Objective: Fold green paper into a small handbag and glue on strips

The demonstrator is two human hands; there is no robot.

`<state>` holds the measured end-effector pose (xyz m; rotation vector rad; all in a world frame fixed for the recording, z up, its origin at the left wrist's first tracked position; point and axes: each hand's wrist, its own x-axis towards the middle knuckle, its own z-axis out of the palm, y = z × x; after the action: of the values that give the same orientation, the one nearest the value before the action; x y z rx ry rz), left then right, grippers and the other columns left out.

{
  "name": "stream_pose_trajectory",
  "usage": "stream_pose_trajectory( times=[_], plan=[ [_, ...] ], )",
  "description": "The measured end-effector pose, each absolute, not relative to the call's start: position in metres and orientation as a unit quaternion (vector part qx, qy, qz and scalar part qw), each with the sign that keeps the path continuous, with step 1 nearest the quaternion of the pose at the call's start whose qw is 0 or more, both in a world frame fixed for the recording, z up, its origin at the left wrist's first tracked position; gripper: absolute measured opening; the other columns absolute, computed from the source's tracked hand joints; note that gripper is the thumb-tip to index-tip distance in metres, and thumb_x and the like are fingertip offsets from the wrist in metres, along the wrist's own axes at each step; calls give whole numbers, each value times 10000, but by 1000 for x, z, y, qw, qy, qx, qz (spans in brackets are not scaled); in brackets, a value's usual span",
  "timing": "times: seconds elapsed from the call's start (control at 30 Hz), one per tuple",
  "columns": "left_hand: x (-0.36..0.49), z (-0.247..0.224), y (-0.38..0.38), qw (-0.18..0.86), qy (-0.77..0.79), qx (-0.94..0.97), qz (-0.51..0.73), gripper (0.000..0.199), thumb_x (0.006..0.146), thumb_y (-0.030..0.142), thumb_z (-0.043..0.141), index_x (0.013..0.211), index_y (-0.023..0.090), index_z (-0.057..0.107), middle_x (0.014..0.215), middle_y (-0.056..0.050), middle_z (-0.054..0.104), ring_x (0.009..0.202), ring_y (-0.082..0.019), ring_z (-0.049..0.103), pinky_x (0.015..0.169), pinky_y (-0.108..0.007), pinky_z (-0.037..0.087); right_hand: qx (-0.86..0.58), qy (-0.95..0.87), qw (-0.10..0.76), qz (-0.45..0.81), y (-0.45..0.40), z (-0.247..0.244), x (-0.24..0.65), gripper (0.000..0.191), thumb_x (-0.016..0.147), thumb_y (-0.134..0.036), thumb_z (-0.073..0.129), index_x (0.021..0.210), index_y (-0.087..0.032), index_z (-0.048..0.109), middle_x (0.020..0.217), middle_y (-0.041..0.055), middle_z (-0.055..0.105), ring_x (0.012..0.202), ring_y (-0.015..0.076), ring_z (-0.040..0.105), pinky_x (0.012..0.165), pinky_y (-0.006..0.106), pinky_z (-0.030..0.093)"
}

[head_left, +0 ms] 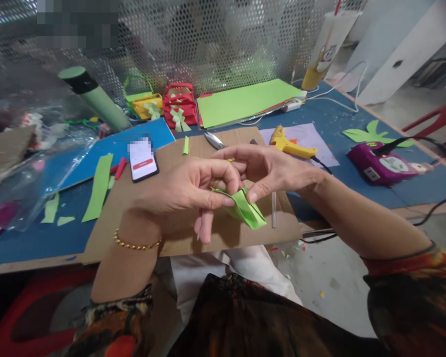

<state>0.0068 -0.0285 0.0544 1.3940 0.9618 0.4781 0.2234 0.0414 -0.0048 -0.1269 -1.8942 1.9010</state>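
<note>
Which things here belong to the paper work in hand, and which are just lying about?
Probably part of it:
folded green paper, held by left hand and right hand
yellow plastic glue gun
silver metal blades
flat green paper sheet

Probably lying about:
black-edged rectangular phone
green cylindrical bottle
tall plastic cup

- Two bare hands: left hand (188, 191), right hand (269, 171)
- One folded green paper (248, 210)
- One yellow glue gun (292, 145)
- One phone (143, 163)
- One green tumbler (106, 106)
- One plastic cup (325, 54), one red straw (338, 6)
- One beaded bracelet (134, 245)
- Two purple objects (377, 163) with white labels
- Two bow-shaped green cutouts (178, 119)
- One clear rod (274, 210)
- One lilac sheet (323, 144)
- One yellow miniature bag (143, 108)
</note>
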Motion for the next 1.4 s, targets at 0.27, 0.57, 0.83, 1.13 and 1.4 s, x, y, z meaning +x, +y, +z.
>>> stream_pose_trajectory(
  times=[0.27, 0.57, 0.83, 1.13, 1.4],
  plan=[
    [5, 52, -32, 697, 398, 574, 160, 245, 805, 361, 849, 891, 245, 651, 649, 12, 739, 404, -202, 692, 358, -208, 460, -36, -707, 223, 670, 39, -2, 225, 921, 798, -483, 906, 1563, -219, 467, 1146, 66, 751, 1090, 196, 733, 924, 338, 611],
    [8, 56, -32, 636, 416, 610, 224, 316, 741, 413, 918, 866, 183, 742, 661, -40, 745, 417, -214, 698, 346, -220, 462, -40, -751, 257, 607, 40, -2, 223, 883, 863, -630, 798, 1558, -193, 474, 1048, 38, 732, 916, 156, 710, 828, 298, 590],
    [13, 43, -20, 384, 449, 580, 561, 305, 851, 396, 833, 996, 200, 649, 974, -14, 808, 483, -107, 701, 474, -213, 578, -210, -826, 440, 285, 43, 5, 226, 555, 993, -684, 578, 1253, -208, 698, 1106, 96, 704, 944, 209, 647, 823, 344, 544],
    [16, 32, -12, 480, 448, 593, 465, 440, 788, 427, 865, 1093, 140, 729, 943, -75, 825, 506, -135, 722, 493, -222, 585, -188, -861, 457, 123, 59, -18, 217, 263, 1066, -411, 555, 909, -203, 581, 872, 34, 590, 697, 148, 481, 662, 276, 424],
    [10, 36, -9, 564, 450, 568, 394, 481, 702, 389, 936, 1101, 141, 831, 982, -123, 841, 516, -137, 721, 483, -213, 561, -192, -874, 425, 139, 60, -16, 220, 286, 1068, -432, 525, 869, -228, 528, 857, 31, 565, 779, 182, 523, 724, 298, 443]
  ],
)
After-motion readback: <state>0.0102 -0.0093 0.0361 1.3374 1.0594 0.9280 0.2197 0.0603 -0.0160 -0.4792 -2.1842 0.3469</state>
